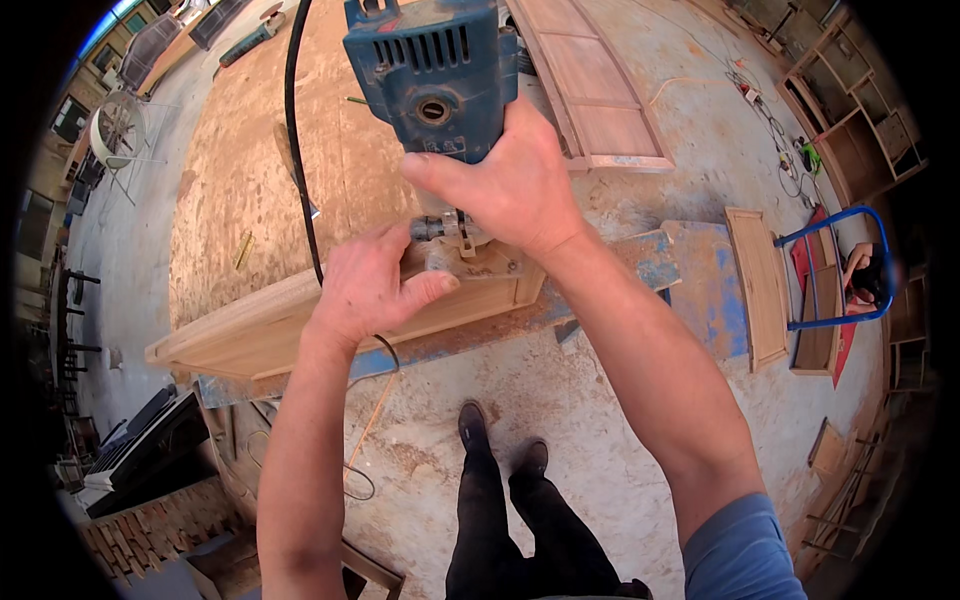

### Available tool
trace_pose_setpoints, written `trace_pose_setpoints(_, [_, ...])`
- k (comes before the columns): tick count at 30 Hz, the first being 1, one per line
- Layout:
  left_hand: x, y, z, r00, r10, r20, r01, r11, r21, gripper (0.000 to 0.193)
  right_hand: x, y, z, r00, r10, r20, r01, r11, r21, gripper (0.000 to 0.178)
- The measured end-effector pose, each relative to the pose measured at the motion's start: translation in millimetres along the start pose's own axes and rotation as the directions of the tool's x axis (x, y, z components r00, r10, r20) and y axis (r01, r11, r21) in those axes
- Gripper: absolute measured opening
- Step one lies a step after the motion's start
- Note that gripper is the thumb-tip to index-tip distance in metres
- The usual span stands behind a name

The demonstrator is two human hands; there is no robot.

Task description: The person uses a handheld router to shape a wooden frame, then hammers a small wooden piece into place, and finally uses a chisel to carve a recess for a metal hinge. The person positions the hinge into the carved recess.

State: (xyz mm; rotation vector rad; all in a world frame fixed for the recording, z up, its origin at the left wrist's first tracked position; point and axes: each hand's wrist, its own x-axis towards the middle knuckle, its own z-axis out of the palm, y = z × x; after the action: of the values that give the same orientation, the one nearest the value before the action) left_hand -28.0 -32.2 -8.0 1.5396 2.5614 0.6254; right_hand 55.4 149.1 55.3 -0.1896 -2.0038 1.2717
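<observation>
We were likely trimming the panel (245,335), right hand (520,185) gripping the router (430,75), left hand (365,285) of unclear grip; next needed steady guiding.

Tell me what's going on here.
A person's right hand grips a blue power tool by its body, its base at the edge of a wooden panel. The left hand is beside that base, thumb and fingers spread. Whether the tool is running can't be told.

Dusty wooden tabletop (235,150): 1 grinder (247,43), 1 framed panel (435,318) at near edge
</observation>
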Motion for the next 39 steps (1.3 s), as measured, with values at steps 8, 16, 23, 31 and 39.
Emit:
trace_pose_setpoints(8, [-1.0,-0.8,-0.8,1.0,-0.015,0.002,0.015,1.0,-0.006,0.083,1.4,3.9,2.1,1.0,0.001,0.012,-0.001,1.0,-0.015,0.06])
trace_pose_setpoints(16, [-2.5,-3.0,0.9,1.0,-0.02,-0.012,0.02,1.0,0.012,0.082,3.9,9.5,4.5,1.0,-0.02,0.012,0.02,1.0,0.001,0.064])
trace_pose_setpoints(23, [-1.6,-2.2,2.2,0.999,-0.025,-0.037,0.025,1.0,0.004,0.081,5.0,12.5,4.7,1.0,-0.019,0.012,0.019,1.0,0.001,0.061])
trace_pose_setpoints(31, [-1.4,-2.0,3.4,0.997,-0.012,-0.074,0.012,1.0,-0.003,0.081,6.8,11.3,6.5,0.999,-0.036,-0.018,0.035,0.999,-0.026,0.059])
trace_pose_setpoints(39, [-0.1,2.3,-0.9,0.995,-0.092,0.027,0.092,0.996,-0.001,0.086,9.5,15.5,7.1,0.997,-0.071,-0.037,0.07,0.997,-0.031,0.058])
